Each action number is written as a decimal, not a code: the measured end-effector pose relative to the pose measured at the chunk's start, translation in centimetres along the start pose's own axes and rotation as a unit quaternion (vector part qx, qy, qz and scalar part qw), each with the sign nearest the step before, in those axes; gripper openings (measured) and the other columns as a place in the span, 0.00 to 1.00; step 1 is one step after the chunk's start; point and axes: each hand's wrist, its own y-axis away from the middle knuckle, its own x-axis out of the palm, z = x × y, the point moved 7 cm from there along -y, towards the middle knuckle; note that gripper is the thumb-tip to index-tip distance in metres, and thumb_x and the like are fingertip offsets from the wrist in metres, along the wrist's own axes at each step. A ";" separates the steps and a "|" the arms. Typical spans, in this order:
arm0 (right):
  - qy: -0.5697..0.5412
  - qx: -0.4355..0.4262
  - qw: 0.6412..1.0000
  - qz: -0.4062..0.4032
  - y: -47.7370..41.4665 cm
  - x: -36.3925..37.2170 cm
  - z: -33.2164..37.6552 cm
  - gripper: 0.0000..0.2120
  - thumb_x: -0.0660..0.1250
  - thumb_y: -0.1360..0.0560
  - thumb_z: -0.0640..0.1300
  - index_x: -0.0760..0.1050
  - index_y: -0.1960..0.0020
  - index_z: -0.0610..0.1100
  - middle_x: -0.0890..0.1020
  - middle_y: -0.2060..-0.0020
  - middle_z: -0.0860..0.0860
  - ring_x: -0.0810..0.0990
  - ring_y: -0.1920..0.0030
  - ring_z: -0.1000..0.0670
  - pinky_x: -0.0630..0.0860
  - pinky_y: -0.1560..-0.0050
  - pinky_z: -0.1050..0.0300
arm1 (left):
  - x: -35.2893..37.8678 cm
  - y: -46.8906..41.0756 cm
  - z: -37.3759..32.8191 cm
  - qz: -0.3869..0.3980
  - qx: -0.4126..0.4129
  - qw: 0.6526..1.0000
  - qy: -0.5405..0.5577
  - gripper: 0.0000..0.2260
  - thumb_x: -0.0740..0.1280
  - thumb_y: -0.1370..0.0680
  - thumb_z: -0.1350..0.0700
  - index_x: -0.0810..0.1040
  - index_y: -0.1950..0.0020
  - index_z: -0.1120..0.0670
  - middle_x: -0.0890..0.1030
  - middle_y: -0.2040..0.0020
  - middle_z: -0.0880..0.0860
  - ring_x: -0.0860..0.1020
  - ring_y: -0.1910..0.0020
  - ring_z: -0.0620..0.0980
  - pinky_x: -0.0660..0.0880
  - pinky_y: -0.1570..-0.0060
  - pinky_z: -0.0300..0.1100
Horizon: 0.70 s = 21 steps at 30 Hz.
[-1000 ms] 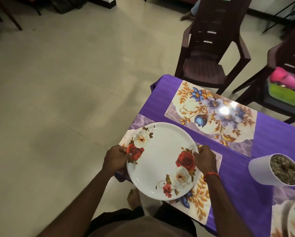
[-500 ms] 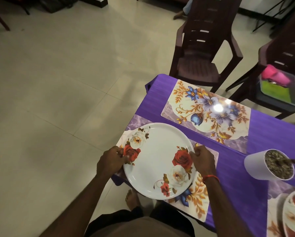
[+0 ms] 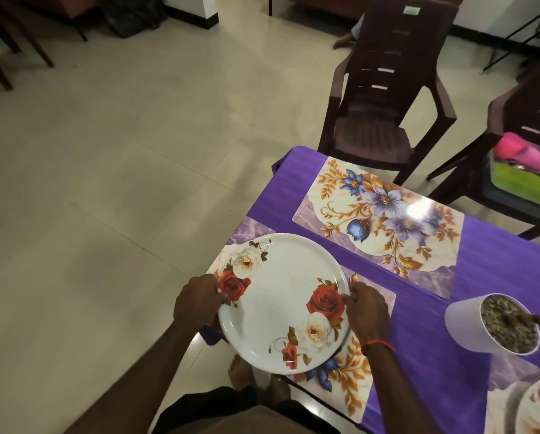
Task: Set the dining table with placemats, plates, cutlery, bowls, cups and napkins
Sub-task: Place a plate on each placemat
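The rose-printed plate [image 3: 281,303] lies over the near placemat [image 3: 356,386] at the desk's [image 3: 497,261] corner, its opposite rims pinched by the curled fingers of the left hand [image 3: 196,300] and right hand [image 3: 367,311]; it looks stiff, light and glossy-slick, so rim grips suit it.

Setting: home dining room, probably — purple-clothed counter [image 3: 497,277] with floral placemats [image 3: 378,220], brown plastic chairs [image 3: 384,98], cream tiled floor [image 3: 106,167].
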 end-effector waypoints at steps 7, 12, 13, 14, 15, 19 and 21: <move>-0.011 -0.020 1.000 0.001 -0.6 0.2 -0.3 0.05 0.72 0.24 0.44 0.81 0.51 0.42 0.85 0.55 0.46 0.76 0.59 0.50 0.71 0.55 0.57 | 0.0 -0.2 0.1 -0.020 -0.012 1.000 0.020 0.13 0.78 0.29 0.48 0.76 0.60 0.51 0.80 0.62 0.48 0.80 0.61 0.52 0.76 0.58 0.43; -0.029 -0.014 0.999 -0.016 0.1 -0.5 0.5 0.05 0.72 0.24 0.42 0.82 0.49 0.42 0.85 0.54 0.45 0.75 0.59 0.51 0.71 0.54 0.58 | -0.1 -0.5 0.4 -0.013 -0.002 1.000 0.000 0.12 0.78 0.32 0.47 0.80 0.58 0.52 0.82 0.60 0.48 0.83 0.59 0.53 0.80 0.57 0.45; -0.034 -0.012 0.999 -0.017 0.3 -0.7 0.7 0.06 0.72 0.24 0.42 0.83 0.49 0.41 0.86 0.54 0.45 0.75 0.59 0.51 0.71 0.53 0.58 | -0.3 -0.6 0.5 -0.014 -0.002 1.000 0.006 0.12 0.78 0.32 0.48 0.80 0.58 0.52 0.82 0.60 0.48 0.83 0.59 0.53 0.80 0.57 0.44; -0.037 -0.009 0.999 -0.016 0.5 -0.9 0.9 0.06 0.72 0.24 0.42 0.83 0.48 0.41 0.86 0.54 0.45 0.75 0.59 0.51 0.71 0.53 0.58 | -0.6 -0.7 0.7 -0.017 -0.007 1.000 0.017 0.12 0.79 0.32 0.48 0.80 0.58 0.52 0.82 0.60 0.48 0.82 0.59 0.53 0.79 0.58 0.44; -0.041 -0.002 0.999 -0.017 0.7 -1.1 1.2 0.06 0.72 0.24 0.42 0.83 0.49 0.41 0.86 0.54 0.45 0.75 0.59 0.51 0.71 0.54 0.59 | -1.0 -0.9 0.9 -0.019 -0.011 0.999 0.031 0.12 0.79 0.33 0.49 0.80 0.58 0.53 0.82 0.60 0.48 0.82 0.59 0.52 0.78 0.59 0.43; -0.072 0.040 0.996 -0.036 1.7 -2.0 2.5 0.07 0.73 0.25 0.41 0.81 0.49 0.41 0.84 0.56 0.46 0.77 0.58 0.50 0.70 0.54 0.59 | -2.9 -2.0 1.4 -0.009 -0.010 0.997 0.081 0.11 0.80 0.33 0.52 0.80 0.63 0.54 0.82 0.63 0.49 0.79 0.63 0.49 0.73 0.64 0.41; -0.099 0.059 0.992 -0.057 2.3 -2.1 4.0 0.04 0.73 0.26 0.39 0.80 0.52 0.42 0.82 0.59 0.48 0.77 0.59 0.49 0.69 0.57 0.59 | -4.4 -3.0 1.8 0.001 0.003 0.996 0.090 0.11 0.81 0.33 0.53 0.80 0.63 0.54 0.82 0.63 0.50 0.80 0.63 0.50 0.76 0.63 0.42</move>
